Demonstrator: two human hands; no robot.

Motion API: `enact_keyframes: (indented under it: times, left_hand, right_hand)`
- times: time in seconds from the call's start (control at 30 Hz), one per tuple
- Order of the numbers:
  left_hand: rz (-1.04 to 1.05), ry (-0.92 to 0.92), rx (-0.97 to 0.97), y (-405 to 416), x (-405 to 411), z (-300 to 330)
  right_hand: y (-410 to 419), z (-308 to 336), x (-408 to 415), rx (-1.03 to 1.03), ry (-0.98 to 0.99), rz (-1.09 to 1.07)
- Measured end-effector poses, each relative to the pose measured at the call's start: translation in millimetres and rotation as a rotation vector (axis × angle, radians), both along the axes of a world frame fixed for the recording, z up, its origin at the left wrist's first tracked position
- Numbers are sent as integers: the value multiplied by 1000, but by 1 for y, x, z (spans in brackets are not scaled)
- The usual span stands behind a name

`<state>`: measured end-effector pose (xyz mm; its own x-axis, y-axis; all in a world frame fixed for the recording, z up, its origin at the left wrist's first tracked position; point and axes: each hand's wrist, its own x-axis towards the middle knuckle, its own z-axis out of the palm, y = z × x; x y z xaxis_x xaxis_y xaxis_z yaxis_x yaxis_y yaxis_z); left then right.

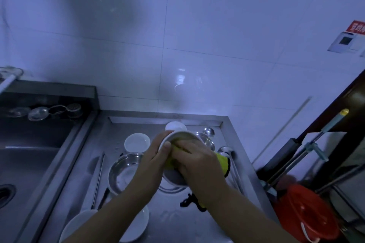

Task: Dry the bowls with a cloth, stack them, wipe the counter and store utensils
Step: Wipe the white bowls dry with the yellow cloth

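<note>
My left hand grips the rim of a white bowl, held tilted above the steel counter. My right hand presses a yellow cloth with black trim into that bowl. On the counter stand a small white bowl, another white bowl at the back, a steel bowl, and steel bowls on the right. A white plate lies near the front, partly under my left forearm. Chopsticks lie left of the steel bowl, and a ladle lies at the right.
A steel sink lies left, with strainers hanging behind it. The tiled wall backs the counter. To the right stand a red bucket, mop poles and a dark door frame.
</note>
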<state>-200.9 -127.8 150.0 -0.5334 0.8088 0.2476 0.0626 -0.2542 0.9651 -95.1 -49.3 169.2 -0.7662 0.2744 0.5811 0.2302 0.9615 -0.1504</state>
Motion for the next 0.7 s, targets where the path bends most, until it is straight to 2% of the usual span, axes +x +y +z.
enact_keyframes:
  times: [0.1, 0.2, 0.37, 0.5, 0.6, 0.7]
  left_hand:
    - [9, -87, 0, 2, -15, 3]
    - [-69, -115, -3, 5, -24, 8]
    - [-243, -21, -106, 13, -27, 7]
    - [-390, 40, -228, 25, -31, 8]
    - [-311, 63, -274, 36, -31, 14]
    - [-97, 47, -262, 56, -25, 23]
  right_hand:
    - [-5, -6, 1, 76, -76, 109]
    - [6, -3, 14, 143, -148, 158]
    - [44, -1, 21, 269, -210, 246]
    - [74, 4, 13, 399, -242, 407]
    - [90, 4, 18, 423, -265, 421]
    - [98, -1, 33, 291, -201, 339]
